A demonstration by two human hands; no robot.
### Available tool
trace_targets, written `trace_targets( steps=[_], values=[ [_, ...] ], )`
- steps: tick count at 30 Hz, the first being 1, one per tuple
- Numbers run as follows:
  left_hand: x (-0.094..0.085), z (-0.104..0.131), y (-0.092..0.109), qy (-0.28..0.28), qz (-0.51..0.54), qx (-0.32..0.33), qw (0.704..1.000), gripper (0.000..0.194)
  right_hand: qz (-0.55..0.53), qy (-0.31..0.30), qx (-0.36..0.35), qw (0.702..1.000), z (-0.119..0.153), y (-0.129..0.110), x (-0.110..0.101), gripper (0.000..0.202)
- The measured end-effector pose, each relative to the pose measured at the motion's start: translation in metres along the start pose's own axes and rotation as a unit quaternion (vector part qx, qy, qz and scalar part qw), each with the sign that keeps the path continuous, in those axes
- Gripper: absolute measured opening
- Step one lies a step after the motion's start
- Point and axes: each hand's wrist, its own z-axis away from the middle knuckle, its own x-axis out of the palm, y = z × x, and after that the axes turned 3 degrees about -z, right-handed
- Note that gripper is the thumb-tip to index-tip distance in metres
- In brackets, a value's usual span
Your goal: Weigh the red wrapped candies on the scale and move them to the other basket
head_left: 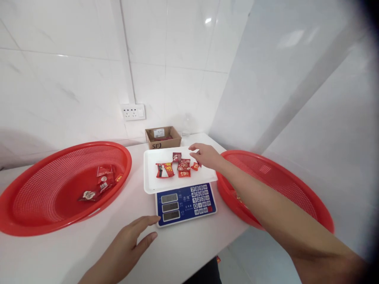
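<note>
A scale (pixel 186 205) with a blue keypad panel and a white tray (pixel 152 181) stands on the table. On the tray lie several small red snack packets (pixel 184 165), including one with yellow and white print (pixel 165 170). My right hand (pixel 207 156) is over the tray's right side, fingers apart. Just under its fingers is a dark red packet (pixel 199 163), partly hidden; whether they touch is unclear. My left hand (pixel 130 242) is open, thumb and index finger apart, with the index fingertip at the scale's front left corner.
On the left, a red mesh basket (pixel 20 205) holds several dark red packets (pixel 103 183). Another red basket (pixel 322 209) is at the right, partly behind my forearm. A cardboard box (pixel 164 142) with red contents stands behind the scale, below a wall socket (pixel 133 112).
</note>
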Motion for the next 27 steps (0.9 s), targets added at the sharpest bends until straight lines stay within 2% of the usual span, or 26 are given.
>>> trace_targets(
  steps=[4, 6, 8, 10, 12, 14, 17, 19, 21, 22, 25, 27],
  values=[
    [-0.004, 0.002, -0.003, -0.006, 0.011, -0.027, 1.0, 0.039, -0.046, 0.006, 0.019, 0.999, 0.043, -0.009, -0.022, 0.023],
    [-0.004, 0.002, 0.0, -0.017, 0.038, -0.031, 0.999, 0.037, -0.088, 0.045, 0.028, 0.995, 0.075, -0.013, -0.028, 0.022],
    [0.001, -0.001, 0.007, -0.038, 0.08, -0.037, 0.995, 0.037, -0.135, 0.113, 0.009, 0.984, 0.11, -0.016, -0.022, 0.018],
    [0.01, -0.005, 0.019, -0.07, 0.149, -0.052, 0.985, 0.042, -0.196, 0.118, 0.009, 0.973, 0.143, -0.018, -0.003, 0.016],
    [0.025, -0.01, 0.032, -0.106, 0.25, -0.067, 0.96, 0.052, -0.267, 0.115, -0.026, 0.956, 0.17, -0.019, 0.024, 0.015],
    [0.042, -0.016, 0.046, -0.155, 0.363, -0.07, 0.916, 0.06, -0.309, 0.098, -0.044, 0.945, 0.191, -0.019, 0.051, 0.016],
    [0.065, -0.023, 0.06, -0.214, 0.497, -0.078, 0.838, 0.055, -0.358, 0.07, -0.073, 0.928, 0.21, -0.016, 0.08, 0.026],
    [0.076, -0.027, 0.066, -0.217, 0.537, -0.094, 0.81, 0.046, -0.361, 0.051, -0.105, 0.925, 0.216, -0.01, 0.089, 0.035],
    [0.08, -0.03, 0.07, -0.188, 0.538, -0.114, 0.814, 0.04, -0.351, 0.035, -0.101, 0.93, 0.218, -0.001, 0.092, 0.043],
    [0.081, -0.031, 0.072, -0.167, 0.529, -0.123, 0.823, 0.037, -0.352, 0.027, -0.073, 0.933, 0.218, 0.004, 0.092, 0.047],
    [0.077, -0.035, 0.076, -0.101, 0.477, -0.133, 0.863, 0.028, -0.387, -0.029, 0.036, 0.921, 0.215, 0.017, 0.089, 0.052],
    [0.074, -0.038, 0.08, -0.077, 0.408, -0.129, 0.9, 0.021, -0.405, -0.081, 0.063, 0.908, 0.212, 0.023, 0.085, 0.044]
  ],
)
